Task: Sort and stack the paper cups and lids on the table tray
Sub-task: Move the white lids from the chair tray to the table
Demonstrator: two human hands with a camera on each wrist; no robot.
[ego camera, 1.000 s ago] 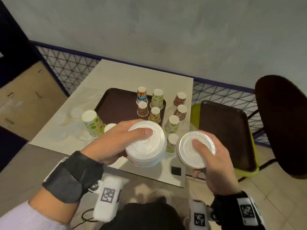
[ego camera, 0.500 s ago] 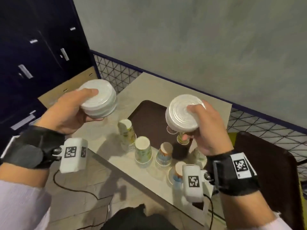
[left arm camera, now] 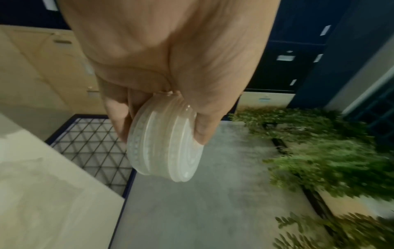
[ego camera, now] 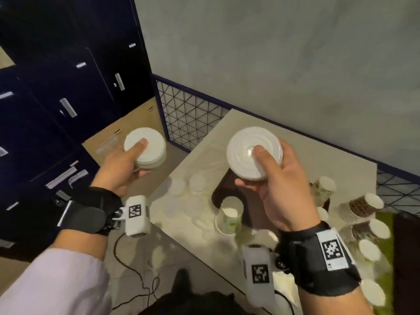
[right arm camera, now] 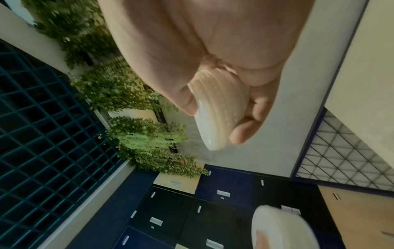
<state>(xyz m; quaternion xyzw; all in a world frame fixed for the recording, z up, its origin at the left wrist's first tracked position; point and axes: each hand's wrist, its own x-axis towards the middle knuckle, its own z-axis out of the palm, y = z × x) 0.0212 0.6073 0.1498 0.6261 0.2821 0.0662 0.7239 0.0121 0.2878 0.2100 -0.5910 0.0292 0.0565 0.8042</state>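
- Left hand is wrapped around a thick stack of white lids, thumb lying flat on top and fingers curled underneath. It's held up in the air off to the left of the surface, over the floor in front of the dark lockers.
- The left wrist view shows that stack side-on, ridged lid rims nested together, thumb on one face and fingers on the other.
- Right hand is clamped on a second, thinner stack of lids the same way, thumb pressed near the centre. It's up above the near end of the brown tray.
- The two hands are well apart, each holding its own stack.
- On the surface: a few loose lids left of the tray, and a green-patterned cup upside down at the tray's near edge.
- More upside-down paper cups are clustered at the right, some brown-patterned, pretty blurry.
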